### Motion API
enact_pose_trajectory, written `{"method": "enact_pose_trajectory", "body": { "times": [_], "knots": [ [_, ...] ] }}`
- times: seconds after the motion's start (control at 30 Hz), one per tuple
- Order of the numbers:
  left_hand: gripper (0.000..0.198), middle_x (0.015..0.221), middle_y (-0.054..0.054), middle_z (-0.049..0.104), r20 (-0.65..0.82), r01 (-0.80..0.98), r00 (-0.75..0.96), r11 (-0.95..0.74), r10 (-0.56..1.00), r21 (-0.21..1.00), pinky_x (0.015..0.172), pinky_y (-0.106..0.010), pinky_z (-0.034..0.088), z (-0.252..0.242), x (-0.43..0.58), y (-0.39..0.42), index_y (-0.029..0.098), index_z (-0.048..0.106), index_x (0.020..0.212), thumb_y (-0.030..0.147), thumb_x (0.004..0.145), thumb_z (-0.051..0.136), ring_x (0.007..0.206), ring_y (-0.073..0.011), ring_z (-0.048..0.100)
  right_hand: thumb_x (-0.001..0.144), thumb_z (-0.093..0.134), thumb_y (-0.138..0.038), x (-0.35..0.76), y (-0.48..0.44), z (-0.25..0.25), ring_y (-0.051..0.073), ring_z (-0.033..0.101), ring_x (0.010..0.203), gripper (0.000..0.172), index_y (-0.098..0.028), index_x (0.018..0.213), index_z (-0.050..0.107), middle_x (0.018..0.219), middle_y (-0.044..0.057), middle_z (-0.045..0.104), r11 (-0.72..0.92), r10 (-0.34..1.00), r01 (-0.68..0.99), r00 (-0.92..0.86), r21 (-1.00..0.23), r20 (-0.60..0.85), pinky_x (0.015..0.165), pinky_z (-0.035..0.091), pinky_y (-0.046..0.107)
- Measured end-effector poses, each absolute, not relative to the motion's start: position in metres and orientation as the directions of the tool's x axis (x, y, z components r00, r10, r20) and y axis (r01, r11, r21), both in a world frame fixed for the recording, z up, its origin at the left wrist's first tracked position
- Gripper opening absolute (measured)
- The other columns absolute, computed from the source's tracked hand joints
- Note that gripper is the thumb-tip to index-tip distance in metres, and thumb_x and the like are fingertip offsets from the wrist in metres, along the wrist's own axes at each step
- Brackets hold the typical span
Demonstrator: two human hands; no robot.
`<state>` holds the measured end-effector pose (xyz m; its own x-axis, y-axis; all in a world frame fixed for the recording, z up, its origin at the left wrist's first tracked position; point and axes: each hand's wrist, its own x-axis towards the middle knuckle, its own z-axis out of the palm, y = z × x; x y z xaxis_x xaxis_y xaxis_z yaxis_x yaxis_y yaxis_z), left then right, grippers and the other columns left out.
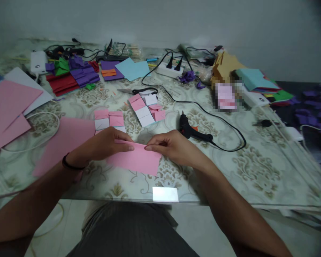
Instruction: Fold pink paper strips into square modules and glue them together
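Note:
A pink sheet of paper (137,161) is held up near the table's front edge, its upper edge pinched in both hands. My left hand (111,143) grips that edge left of centre, thumb on the near face. Farther right along it, my right hand (167,145) pinches with thumb and fingers. Behind the left hand lies a folded pink and white paper piece (109,119), partly covered. A second pink and white piece (144,110) sits farther back. A larger pink sheet (66,142) rests under my left forearm.
To the right lies a black glue gun (194,132), its cord curving to a white power strip (169,70). Scissors (141,91) lie behind the folded pieces. Coloured papers (82,76), pink sheets (10,103) and a coloured stack (256,80) occupy the back and sides.

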<state>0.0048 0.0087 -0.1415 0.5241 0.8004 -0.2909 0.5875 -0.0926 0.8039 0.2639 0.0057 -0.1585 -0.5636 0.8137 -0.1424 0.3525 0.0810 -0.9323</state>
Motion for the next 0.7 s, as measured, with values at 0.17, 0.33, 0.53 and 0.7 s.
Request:
{"method": "enact_pose_trajectory", "body": {
  "times": [0.17, 0.33, 0.53, 0.7],
  "knots": [
    [0.030, 0.082, 0.000, 0.077, -0.313, 0.573, 0.568, -0.093, 0.761, 0.814, 0.067, -0.024, 0.042, -0.138, 0.005, 0.010, 0.019, 0.081, 0.087, 0.042, 0.095, 0.063, 0.076, -0.0157, 0.063, 0.091, 0.072, -0.042, 0.268, 0.007, -0.156, 0.014, 0.053, 0.063, 0.028, -0.017, 0.081, 0.079, 0.069, 0.001, 0.070, 0.119, 0.813, 0.380, -0.567, -0.917, -0.130, 0.059, 0.038, 0.026],
    [0.025, 0.091, -0.001, 0.081, -0.284, 0.591, 0.579, -0.154, 0.764, 0.792, 0.074, -0.024, 0.046, -0.143, 0.006, 0.008, 0.019, 0.081, 0.099, 0.038, 0.091, 0.067, 0.084, -0.0178, 0.068, 0.094, 0.069, -0.038, 0.268, 0.008, -0.160, 0.013, 0.053, 0.062, 0.025, -0.017, 0.083, 0.079, 0.069, 0.000, 0.071, 0.195, 0.787, 0.422, -0.606, -0.885, -0.115, 0.059, 0.036, 0.026],
    [0.035, 0.068, 0.000, 0.069, -0.307, 0.644, 0.539, -0.148, 0.785, 0.750, 0.057, -0.022, 0.034, -0.155, 0.012, 0.005, 0.016, 0.081, 0.085, 0.046, 0.092, 0.064, 0.064, -0.0133, 0.054, 0.096, 0.067, -0.032, 0.260, 0.006, -0.164, 0.013, 0.056, 0.063, 0.021, -0.016, 0.088, 0.078, 0.070, 0.001, 0.071, 0.255, 0.759, 0.436, -0.643, -0.863, -0.101, 0.060, 0.038, 0.025],
    [0.036, 0.063, 0.002, 0.061, -0.299, 0.618, 0.530, -0.119, 0.794, 0.777, 0.056, -0.023, 0.030, -0.153, 0.016, 0.003, 0.016, 0.082, 0.083, 0.044, 0.093, 0.062, 0.062, -0.0113, 0.047, 0.093, 0.067, -0.028, 0.250, 0.001, -0.167, 0.015, 0.062, 0.070, 0.015, -0.015, 0.091, 0.074, 0.077, 0.003, 0.072, 0.178, 0.813, 0.325, -0.580, -0.929, -0.047, 0.067, 0.045, 0.025]
  ]
}}
